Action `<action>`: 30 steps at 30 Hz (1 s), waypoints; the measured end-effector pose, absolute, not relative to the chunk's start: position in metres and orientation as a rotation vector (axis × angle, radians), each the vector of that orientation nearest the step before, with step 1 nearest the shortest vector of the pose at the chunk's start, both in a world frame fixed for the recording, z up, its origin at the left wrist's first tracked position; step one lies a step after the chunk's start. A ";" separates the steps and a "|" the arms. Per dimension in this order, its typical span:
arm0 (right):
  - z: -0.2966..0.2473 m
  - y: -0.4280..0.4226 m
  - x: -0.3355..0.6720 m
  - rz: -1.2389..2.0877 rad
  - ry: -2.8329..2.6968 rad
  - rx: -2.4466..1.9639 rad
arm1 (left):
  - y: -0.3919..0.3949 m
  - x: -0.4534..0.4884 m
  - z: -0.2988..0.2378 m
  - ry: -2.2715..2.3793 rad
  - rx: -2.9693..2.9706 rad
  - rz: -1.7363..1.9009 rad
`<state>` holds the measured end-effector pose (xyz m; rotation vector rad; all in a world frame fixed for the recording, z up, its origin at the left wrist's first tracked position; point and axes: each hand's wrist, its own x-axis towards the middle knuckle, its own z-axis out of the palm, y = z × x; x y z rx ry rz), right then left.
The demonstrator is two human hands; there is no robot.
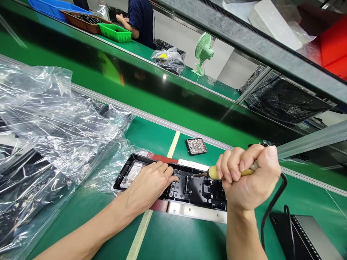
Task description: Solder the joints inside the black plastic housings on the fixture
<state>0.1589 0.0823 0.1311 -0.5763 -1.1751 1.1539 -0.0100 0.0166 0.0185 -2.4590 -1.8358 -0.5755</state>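
A long black plastic housing [195,193] lies open side up, its ribs and small posts facing me. My left hand [153,177] rests across it, fingers curled together and thumb over the inside; whatever they may pinch is hidden. Raised above the right part, my right hand [248,177] is wrapped around the yellow handle of a soldering iron [214,173]. Its tip points left, over the housing's interior. Behind the housing stands a small black tray [187,146] full of tiny metal pieces [197,146]. Silver metal blocks [195,210] and a reddish plate [160,205] show under the housing.
Clear plastic bags [62,119] over black parts crowd the left side. The iron's black cord [271,207] hangs beside a dark flat object [303,234] at lower right. Beyond a green belt [151,97] are a fan [203,50], bins [115,32] and another person [141,21].
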 end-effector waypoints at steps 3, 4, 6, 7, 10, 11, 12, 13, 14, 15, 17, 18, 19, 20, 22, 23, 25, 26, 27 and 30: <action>0.130 0.081 0.158 1.177 -1.183 -0.581 | 0.016 -0.010 0.017 -1.841 -2.457 -0.552; 0.130 0.081 0.157 1.180 -1.184 -0.582 | 0.016 -0.010 0.016 -1.841 -2.453 -0.551; 0.130 0.080 0.156 1.178 -1.182 -0.587 | 0.016 -0.010 0.016 -1.842 -2.445 -0.554; 0.129 0.080 0.155 1.172 -1.185 -0.591 | 0.016 -0.010 0.016 -1.843 -2.442 -0.558; 0.128 0.081 0.153 1.148 -1.206 -0.609 | 0.016 -0.010 0.016 -1.838 -2.432 -0.564; 0.128 0.081 0.152 1.142 -1.212 -0.613 | 0.016 -0.010 0.016 -1.836 -2.430 -0.566; 0.128 0.081 0.152 1.140 -1.216 -0.618 | 0.016 -0.010 0.016 -1.834 -2.429 -0.568; 0.127 0.081 0.152 1.140 -1.219 -0.620 | 0.016 -0.010 0.016 -1.831 -2.429 -0.572; 0.126 0.081 0.151 1.143 -1.224 -0.622 | 0.016 -0.010 0.016 -1.828 -2.429 -0.577; 0.126 0.081 0.151 1.148 -1.233 -0.622 | 0.016 -0.010 0.016 -1.825 -2.428 -0.583; 0.124 0.081 0.151 1.160 -1.251 -0.617 | 0.015 -0.010 0.015 -1.823 -2.425 -0.588; 0.123 0.081 0.150 1.164 -1.257 -0.613 | 0.015 -0.010 0.014 -1.824 -2.424 -0.585; 0.122 0.081 0.150 1.167 -1.261 -0.608 | 0.015 -0.010 0.013 -1.825 -2.422 -0.580; 0.122 0.082 0.149 1.170 -1.266 -0.603 | 0.014 -0.010 0.012 -1.824 -2.421 -0.571; 0.121 0.083 0.147 1.184 -1.290 -0.587 | 0.014 -0.011 0.012 -1.813 -2.413 -0.552; 0.120 0.085 0.146 1.195 -1.310 -0.582 | 0.013 -0.011 0.012 -1.802 -2.408 -0.542; 0.120 0.088 0.144 1.212 -1.348 -0.571 | 0.013 -0.011 0.012 -1.782 -2.400 -0.526; 0.120 0.090 0.143 1.216 -1.363 -0.564 | 0.013 -0.011 0.013 -1.777 -2.401 -0.519; 0.119 0.092 0.142 1.218 -1.373 -0.560 | 0.014 -0.012 0.014 -1.774 -2.405 -0.511; 0.118 0.096 0.141 1.215 -1.398 -0.562 | 0.014 -0.013 0.015 -1.782 -2.419 -0.481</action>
